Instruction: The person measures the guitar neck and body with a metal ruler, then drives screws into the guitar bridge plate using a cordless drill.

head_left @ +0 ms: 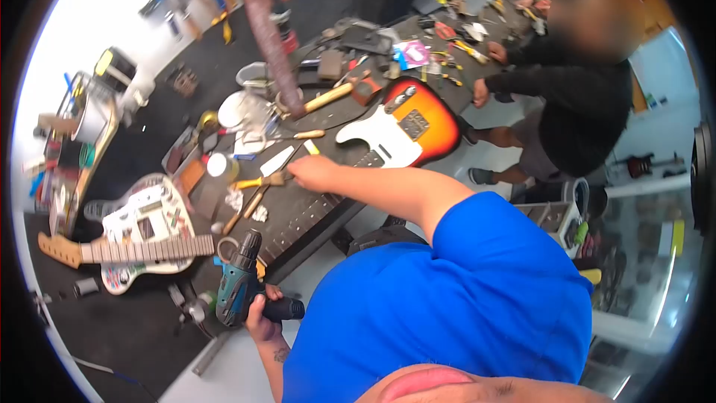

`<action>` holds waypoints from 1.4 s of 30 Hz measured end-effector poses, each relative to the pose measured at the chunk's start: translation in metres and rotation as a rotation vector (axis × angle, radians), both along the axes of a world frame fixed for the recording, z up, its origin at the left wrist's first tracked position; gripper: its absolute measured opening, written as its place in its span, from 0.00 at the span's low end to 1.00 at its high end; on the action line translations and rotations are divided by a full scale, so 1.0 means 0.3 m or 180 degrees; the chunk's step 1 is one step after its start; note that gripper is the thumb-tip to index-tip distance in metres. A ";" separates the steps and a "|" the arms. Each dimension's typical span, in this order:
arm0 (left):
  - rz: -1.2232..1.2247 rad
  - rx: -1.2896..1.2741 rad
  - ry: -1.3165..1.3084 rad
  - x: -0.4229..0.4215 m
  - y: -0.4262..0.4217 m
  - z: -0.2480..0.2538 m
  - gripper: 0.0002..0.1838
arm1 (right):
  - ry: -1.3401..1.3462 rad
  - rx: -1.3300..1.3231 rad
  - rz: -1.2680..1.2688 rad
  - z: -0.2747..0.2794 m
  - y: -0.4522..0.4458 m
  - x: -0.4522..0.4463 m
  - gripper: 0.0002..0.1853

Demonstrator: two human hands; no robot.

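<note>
My left hand is wrapped around the grip of a teal and black cordless drill, its chuck pointing up toward the bench. My right arm reaches across a sunburst electric guitar with a white pickguard, lying on the bench. The guitar's neck runs down-left beneath my forearm. My right hand is low over the bench beside the neck, fingers bent together; whatever they hold is too small to make out. Close to its fingertips lie a yellow-handled brush and a white flat piece.
A second guitar, covered in stickers, lies at the left. Wood-handled tools, a white-lidded jar and a mallet-like tool clutter the bench. Another person stands at the far right with both hands near the bench edge.
</note>
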State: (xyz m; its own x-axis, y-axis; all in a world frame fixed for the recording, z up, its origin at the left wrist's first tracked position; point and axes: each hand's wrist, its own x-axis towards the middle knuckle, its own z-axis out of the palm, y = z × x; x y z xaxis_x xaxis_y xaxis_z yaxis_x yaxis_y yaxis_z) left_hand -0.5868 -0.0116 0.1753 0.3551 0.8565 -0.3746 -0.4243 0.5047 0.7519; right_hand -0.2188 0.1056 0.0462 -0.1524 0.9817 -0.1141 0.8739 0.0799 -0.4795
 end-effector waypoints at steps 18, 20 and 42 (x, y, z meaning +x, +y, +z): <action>-0.2729 0.0204 -0.2066 0.749 0.238 0.213 0.41 | 0.4109 0.2448 -0.0724 1.015 -0.710 0.250 0.14; -0.2944 0.0194 -0.2355 0.807 0.225 0.225 0.42 | 0.3933 0.2821 -0.0840 1.028 -0.725 0.247 0.13; -0.2114 0.1080 -0.1443 0.766 0.048 0.354 0.44 | 0.4698 0.2196 -0.0986 1.049 -0.681 0.136 0.03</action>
State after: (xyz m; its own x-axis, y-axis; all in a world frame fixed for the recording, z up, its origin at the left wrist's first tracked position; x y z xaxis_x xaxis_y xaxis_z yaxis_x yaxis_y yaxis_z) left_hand -0.3569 0.0028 0.2813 0.8736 0.4591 0.1616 -0.4165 0.5333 0.7363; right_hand -0.1779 -0.0988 0.3609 0.4710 0.7946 0.3830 -0.2496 0.5365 -0.8061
